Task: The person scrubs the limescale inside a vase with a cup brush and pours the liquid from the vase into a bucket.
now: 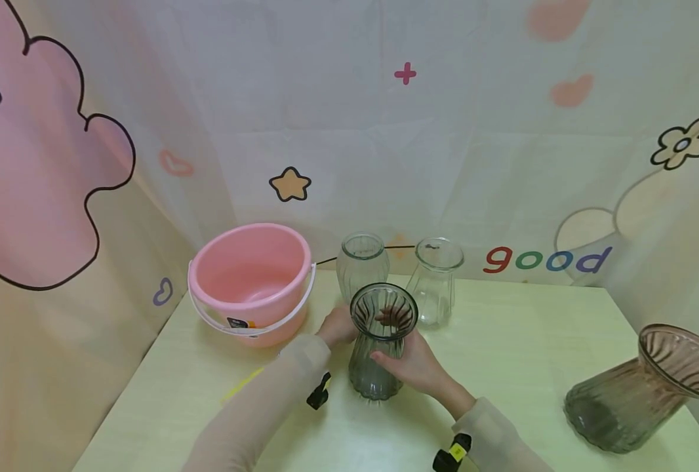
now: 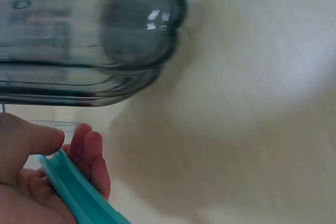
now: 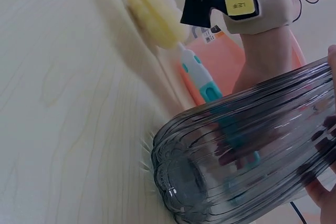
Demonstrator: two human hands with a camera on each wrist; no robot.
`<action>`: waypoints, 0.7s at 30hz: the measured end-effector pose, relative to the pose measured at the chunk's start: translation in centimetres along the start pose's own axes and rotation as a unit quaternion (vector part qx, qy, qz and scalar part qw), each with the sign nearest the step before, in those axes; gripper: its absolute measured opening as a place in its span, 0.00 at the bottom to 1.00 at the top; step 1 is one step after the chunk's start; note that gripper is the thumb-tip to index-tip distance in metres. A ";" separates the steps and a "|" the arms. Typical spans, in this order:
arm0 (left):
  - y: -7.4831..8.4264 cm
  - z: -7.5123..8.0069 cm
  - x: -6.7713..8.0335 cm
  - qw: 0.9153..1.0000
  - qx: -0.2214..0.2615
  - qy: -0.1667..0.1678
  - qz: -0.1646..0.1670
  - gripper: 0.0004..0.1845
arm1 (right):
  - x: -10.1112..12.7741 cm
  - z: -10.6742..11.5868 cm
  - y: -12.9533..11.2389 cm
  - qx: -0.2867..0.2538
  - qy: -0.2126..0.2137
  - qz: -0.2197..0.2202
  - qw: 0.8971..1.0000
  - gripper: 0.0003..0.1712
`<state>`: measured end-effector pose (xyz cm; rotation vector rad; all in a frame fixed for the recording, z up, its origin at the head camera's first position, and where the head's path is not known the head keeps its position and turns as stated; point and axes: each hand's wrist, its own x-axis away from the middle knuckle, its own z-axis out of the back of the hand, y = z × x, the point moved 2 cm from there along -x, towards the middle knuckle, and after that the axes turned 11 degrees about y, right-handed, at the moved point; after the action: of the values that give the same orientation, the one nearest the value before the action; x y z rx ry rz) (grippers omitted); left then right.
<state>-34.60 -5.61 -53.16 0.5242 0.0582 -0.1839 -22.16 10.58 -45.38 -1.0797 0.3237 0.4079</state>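
Head view shows a dark ribbed glass vase (image 1: 379, 344) standing upright near the middle of the desk (image 1: 520, 341), towards its front edge, with both hands around it. The right hand (image 1: 417, 367) curls its fingers round the vase's narrow waist from the right side. The left hand (image 1: 336, 326) sits against the vase's left side; in the left wrist view its fingers (image 2: 89, 153) curl round the teal handle of a bottle brush (image 2: 79, 192), just below the vase's rounded base (image 2: 105, 40). The right wrist view shows the brush (image 3: 173, 40) with its yellow sponge head lying on the desk and its teal handle running behind the vase (image 3: 241, 150). A pink bucket (image 1: 250, 282) stands near the desk's back left corner. Two clear ribbed vases stand at the back edge, one (image 1: 361, 265) just behind the held vase, the other (image 1: 435, 282) beside it to the right. A brownish flared vase (image 1: 639, 393) appears tilted at the front right corner.
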 end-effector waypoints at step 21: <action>2.4 3.3 4.2 0.989 -0.072 0.061 0.118 0.02 | 0.1 1.0 -3.8 -0.009 0.008 0.014 1.000 0.35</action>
<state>-29.96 -5.91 -49.62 0.3943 0.1261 0.0838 -20.24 9.88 -42.02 -1.0985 0.3502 0.4275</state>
